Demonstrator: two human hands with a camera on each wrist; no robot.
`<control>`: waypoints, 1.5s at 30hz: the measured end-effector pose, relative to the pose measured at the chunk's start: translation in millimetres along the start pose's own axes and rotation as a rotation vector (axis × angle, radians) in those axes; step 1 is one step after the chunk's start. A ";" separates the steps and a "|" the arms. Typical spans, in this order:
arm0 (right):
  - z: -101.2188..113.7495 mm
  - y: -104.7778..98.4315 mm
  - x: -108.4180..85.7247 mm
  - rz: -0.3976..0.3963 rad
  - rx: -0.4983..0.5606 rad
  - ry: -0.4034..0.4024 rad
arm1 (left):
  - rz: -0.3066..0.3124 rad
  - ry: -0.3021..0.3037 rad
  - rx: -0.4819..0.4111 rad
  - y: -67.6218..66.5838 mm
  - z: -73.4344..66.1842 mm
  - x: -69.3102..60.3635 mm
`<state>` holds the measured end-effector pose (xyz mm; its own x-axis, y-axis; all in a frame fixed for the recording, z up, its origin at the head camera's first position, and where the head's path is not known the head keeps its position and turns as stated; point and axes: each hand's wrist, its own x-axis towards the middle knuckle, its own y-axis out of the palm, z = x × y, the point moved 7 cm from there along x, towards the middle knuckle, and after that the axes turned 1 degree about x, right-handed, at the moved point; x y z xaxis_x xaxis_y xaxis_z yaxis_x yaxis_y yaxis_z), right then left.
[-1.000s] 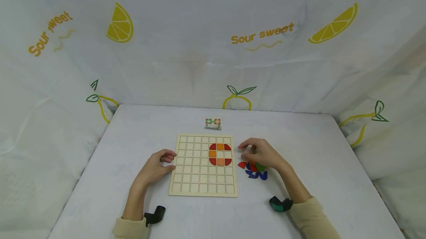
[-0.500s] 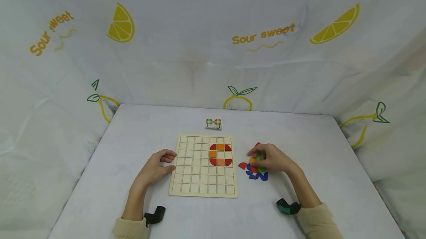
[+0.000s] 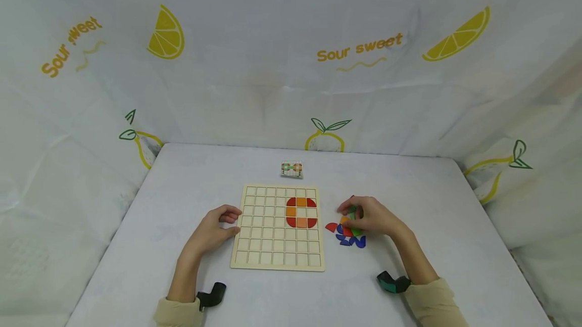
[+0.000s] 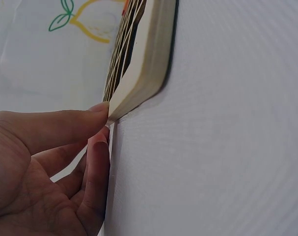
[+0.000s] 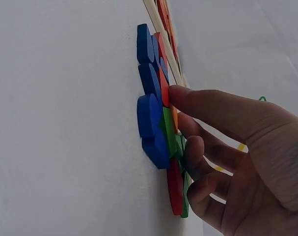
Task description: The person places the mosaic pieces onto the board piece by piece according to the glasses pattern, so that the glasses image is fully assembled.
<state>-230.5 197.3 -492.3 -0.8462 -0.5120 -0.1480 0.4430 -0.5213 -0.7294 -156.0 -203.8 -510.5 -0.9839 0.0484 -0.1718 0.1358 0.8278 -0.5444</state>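
Observation:
A pale wooden grid board (image 3: pixel 263 236) lies on the table; red and orange pieces (image 3: pixel 291 212) form a ring at its upper right. My left hand (image 3: pixel 214 228) rests at the board's left edge, thumb and fingertips touching it without wrapping round. To the right of the board is a pile of flat pieces, with blue ones (image 3: pixel 360 241), a red one (image 3: pixel 331 227) and green ones (image 5: pixel 167 130). Over this pile is my right hand (image 3: pixel 370 216), its thumb and forefinger at an orange piece (image 3: pixel 344 220), seemingly pinching it. The fingers partly hide the pile.
Behind the board lies a small card (image 3: pixel 291 169) printed with a coloured pattern on a grid. Each wrist wears a dark camera mount (image 3: pixel 211 294). A white cloth with lemon prints hangs behind the table (image 3: pixel 409 190).
My right hand has drawn back from beside the board's right edge to the pile, moving right and slightly down, then stayed there. The left hand and the board keep their places.

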 end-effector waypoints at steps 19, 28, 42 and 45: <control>-10.0 -5.2 0.9 -0.014 0.034 0.002 | -0.004 -0.012 0.010 0.3 0.8 -0.7; -11.6 -5.5 -1.3 0.007 0.024 0.011 | -0.004 -0.008 0.011 0.5 0.6 -0.4; 8.8 -2.9 3.2 -0.047 0.085 -0.047 | -0.002 -0.007 0.013 0.7 0.0 0.4; 17.4 2.8 7.4 -0.041 0.091 -0.071 | 0.000 -0.007 0.010 1.1 0.2 0.4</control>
<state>-230.4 180.2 -483.9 -0.8424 -0.5344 -0.0690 0.4362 -0.6010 -0.6697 -156.2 -203.0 -511.3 -0.9831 0.0449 -0.1776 0.1374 0.8219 -0.5528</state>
